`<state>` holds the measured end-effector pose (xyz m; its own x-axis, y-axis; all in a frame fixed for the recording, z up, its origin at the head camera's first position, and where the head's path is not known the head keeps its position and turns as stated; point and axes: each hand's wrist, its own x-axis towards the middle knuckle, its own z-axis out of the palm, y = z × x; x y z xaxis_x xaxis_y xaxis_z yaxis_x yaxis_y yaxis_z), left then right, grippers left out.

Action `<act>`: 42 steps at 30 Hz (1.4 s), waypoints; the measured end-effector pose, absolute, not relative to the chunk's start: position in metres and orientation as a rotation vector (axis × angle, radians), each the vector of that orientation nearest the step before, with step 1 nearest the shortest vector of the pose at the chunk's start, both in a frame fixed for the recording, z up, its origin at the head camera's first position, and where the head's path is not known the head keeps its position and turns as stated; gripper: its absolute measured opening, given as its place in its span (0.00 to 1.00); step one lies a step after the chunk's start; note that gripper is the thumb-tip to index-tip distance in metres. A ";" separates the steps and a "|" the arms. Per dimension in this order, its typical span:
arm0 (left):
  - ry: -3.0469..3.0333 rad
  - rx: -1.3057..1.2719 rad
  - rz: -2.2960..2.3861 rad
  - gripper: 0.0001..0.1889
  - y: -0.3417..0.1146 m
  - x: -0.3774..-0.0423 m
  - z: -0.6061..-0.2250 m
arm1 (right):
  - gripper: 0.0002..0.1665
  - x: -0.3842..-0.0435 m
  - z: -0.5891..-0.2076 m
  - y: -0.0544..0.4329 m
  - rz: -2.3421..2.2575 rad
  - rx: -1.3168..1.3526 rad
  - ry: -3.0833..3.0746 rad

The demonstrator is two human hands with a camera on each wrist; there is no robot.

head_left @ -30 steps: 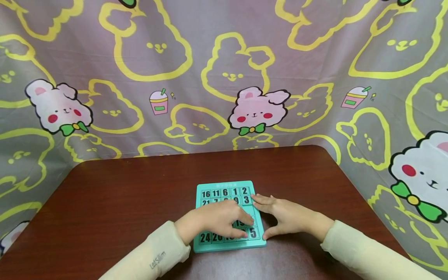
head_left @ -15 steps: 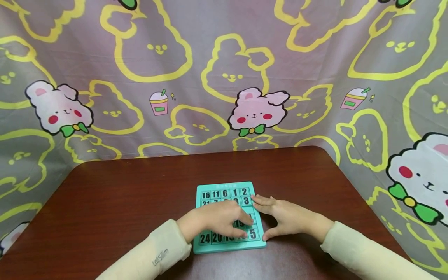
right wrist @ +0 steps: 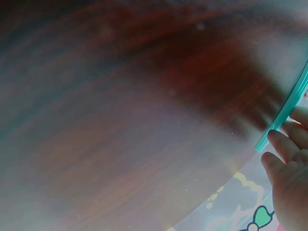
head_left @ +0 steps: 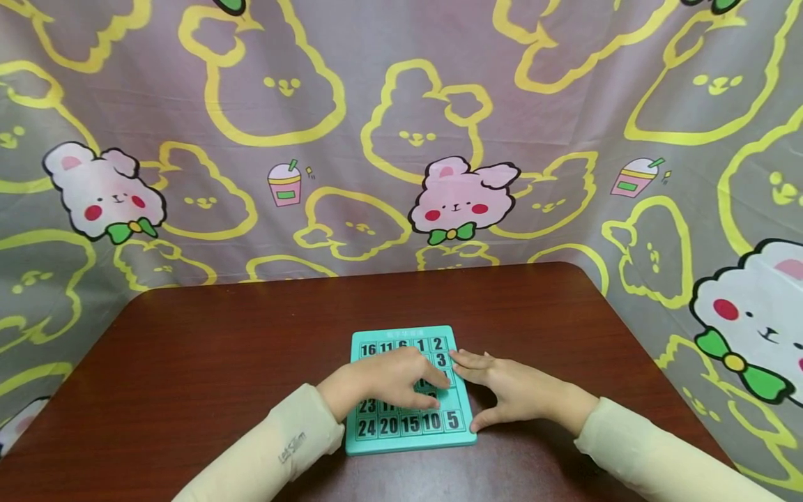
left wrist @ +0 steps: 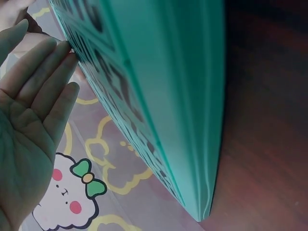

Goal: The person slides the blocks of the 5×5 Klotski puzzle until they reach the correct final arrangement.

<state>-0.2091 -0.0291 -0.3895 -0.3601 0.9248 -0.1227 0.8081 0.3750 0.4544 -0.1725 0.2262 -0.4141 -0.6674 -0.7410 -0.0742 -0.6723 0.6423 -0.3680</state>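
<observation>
A teal number slide puzzle lies flat on the table, its tiles printed with black numbers. My left hand reaches over it from the left, hiding the middle tiles. Its index fingertip touches a tile in the right column, third row, whose number is partly covered. Below that tile shows a bare slot, with tile 5 under it. Along the puzzle's right side, my right hand rests with extended fingers against the edge and thumb by the lower right corner. The left wrist view shows the puzzle's side close up beside the left hand's palm.
The dark brown wooden table has rounded far corners. A grey curtain with yellow outlines and cartoon rabbits surrounds its back and sides.
My left fingers moved slightly away from me, and the right-column tile slid up from the fourth row to the third. The bare slot is now below it. My right hand stayed put.
</observation>
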 end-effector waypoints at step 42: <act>2.237 1.788 0.357 0.19 -0.032 -0.165 -0.388 | 0.58 -0.173 -0.419 0.227 -0.476 -1.212 2.651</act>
<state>-0.1647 -0.0319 -0.3883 -0.2127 0.9761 -0.0455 0.9136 0.2151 0.3451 -0.1731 0.2269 -0.4192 -0.6483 -0.7605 -0.0372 -0.7001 0.6146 -0.3634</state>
